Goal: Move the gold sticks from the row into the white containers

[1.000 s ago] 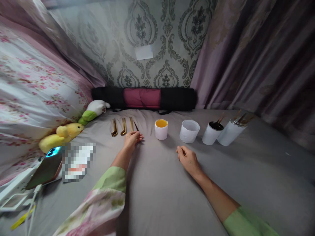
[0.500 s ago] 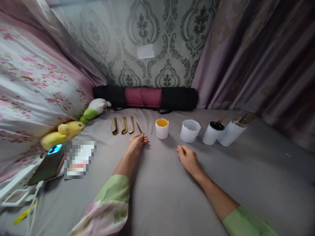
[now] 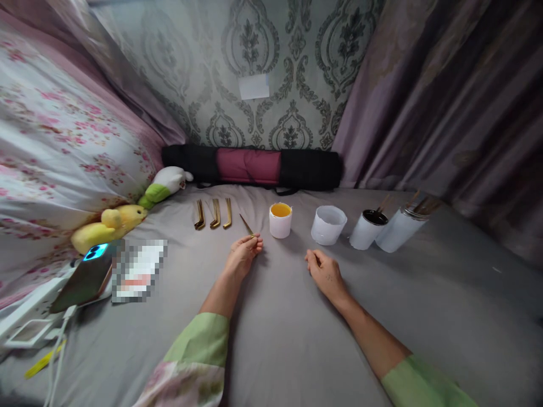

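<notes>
My left hand [image 3: 244,254] pinches a thin, pointed, gold-coloured stick [image 3: 246,223]; its tip slants up and to the left, and its lower end is hidden by the fingers. To the left lie several slim gold-coloured rods with bent ends [image 3: 215,215], set out in small groups. Just beyond the hand, to its right, stands a white cup with a yellow inside [image 3: 280,226]. My right hand [image 3: 324,270] is closed and rests on the grey sheet, in front of a translucent white cup [image 3: 328,229]. What its curled fingers hold, if anything, is hidden.
Two white containers, a dark-mouthed one [image 3: 365,234] and a taller one [image 3: 399,232], hold thin sticks on the right. A black and maroon roll [image 3: 250,165] lies along the wall. Plush toys [image 3: 106,226], a phone [image 3: 82,282] and a cable are at left.
My left hand has moved a little to the right, toward the white cup with the yellow inside, with the gold-coloured stick still pinched. My right hand stays about where it was.
</notes>
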`<action>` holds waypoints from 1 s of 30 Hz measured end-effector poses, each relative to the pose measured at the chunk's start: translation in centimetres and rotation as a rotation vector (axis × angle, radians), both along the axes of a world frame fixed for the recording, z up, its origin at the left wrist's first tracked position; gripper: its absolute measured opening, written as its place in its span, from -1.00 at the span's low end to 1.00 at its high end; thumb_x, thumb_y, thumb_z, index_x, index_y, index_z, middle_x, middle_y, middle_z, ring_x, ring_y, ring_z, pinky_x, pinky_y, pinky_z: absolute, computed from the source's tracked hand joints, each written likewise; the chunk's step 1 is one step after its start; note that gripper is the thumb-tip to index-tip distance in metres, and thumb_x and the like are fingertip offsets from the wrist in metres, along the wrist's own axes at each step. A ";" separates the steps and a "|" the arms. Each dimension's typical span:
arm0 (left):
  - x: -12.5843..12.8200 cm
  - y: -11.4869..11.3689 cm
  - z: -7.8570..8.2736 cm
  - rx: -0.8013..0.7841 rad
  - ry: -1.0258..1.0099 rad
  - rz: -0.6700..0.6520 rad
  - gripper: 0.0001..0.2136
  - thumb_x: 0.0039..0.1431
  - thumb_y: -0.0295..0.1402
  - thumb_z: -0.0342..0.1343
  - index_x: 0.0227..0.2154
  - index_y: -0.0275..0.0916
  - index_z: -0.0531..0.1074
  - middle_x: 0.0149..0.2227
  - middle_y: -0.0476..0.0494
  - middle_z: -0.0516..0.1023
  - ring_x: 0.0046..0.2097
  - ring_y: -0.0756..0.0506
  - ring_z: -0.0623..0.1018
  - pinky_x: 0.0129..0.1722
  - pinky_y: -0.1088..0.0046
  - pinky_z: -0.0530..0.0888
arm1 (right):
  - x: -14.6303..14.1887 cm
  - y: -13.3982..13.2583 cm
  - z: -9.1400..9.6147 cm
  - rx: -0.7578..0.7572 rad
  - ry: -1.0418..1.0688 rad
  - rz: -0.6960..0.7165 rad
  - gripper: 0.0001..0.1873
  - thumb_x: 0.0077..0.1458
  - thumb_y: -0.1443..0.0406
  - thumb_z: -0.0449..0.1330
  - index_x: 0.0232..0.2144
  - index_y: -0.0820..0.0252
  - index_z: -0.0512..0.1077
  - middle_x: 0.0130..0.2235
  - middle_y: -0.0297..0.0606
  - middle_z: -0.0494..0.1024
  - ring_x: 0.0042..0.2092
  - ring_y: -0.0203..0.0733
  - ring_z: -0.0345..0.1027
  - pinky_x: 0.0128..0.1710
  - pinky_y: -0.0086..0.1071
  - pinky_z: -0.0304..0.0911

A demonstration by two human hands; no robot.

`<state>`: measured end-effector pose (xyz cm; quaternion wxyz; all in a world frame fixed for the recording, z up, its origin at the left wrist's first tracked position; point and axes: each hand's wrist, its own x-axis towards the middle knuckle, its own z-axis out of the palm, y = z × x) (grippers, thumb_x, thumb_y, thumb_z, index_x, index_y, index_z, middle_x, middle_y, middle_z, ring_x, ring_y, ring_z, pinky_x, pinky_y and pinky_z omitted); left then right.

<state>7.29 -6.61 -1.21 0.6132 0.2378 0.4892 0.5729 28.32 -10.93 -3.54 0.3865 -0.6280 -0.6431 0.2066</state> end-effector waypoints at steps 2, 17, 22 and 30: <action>0.2 -0.3 -0.1 0.005 -0.009 -0.012 -0.92 -0.05 -0.60 0.07 -0.43 -0.41 0.40 -0.50 -0.15 0.46 -0.52 0.09 0.44 -0.51 0.62 0.42 | 0.0 0.0 0.1 0.005 -0.001 0.000 -0.58 0.09 0.08 -0.13 -0.52 0.21 0.37 -0.56 -0.29 0.42 -0.54 -0.33 0.21 -0.50 -0.49 0.05; 2.2 -2.2 -0.8 0.111 0.000 -0.079 -0.84 -0.06 -0.46 0.14 -0.36 -0.40 0.43 -0.45 -0.16 0.46 -0.50 0.09 0.43 -0.54 0.62 0.37 | 0.0 0.2 -0.2 0.003 -0.001 -0.001 -0.58 0.09 0.08 -0.13 -0.50 0.20 0.38 -0.56 -0.28 0.43 -0.54 -0.32 0.23 -0.51 -0.49 0.05; 3.0 -2.9 -0.9 0.144 0.037 -0.093 -0.78 -0.09 -0.37 0.17 -0.35 -0.39 0.44 -0.45 -0.16 0.46 -0.50 0.08 0.43 -0.54 0.60 0.35 | 0.0 0.1 -0.2 -0.003 -0.006 0.002 -0.59 0.10 0.09 -0.12 -0.52 0.20 0.37 -0.56 -0.29 0.43 -0.54 -0.33 0.23 -0.50 -0.49 0.06; 4.1 -4.0 -0.6 0.183 0.180 -0.094 -0.67 -0.10 -0.24 0.15 -0.29 -0.39 0.42 -0.46 -0.12 0.45 -0.52 0.08 0.40 -0.57 0.58 0.32 | 0.0 0.1 0.0 -0.013 0.010 0.020 -0.59 0.10 0.09 -0.13 -0.50 0.21 0.37 -0.55 -0.28 0.43 -0.54 -0.33 0.23 -0.50 -0.50 0.06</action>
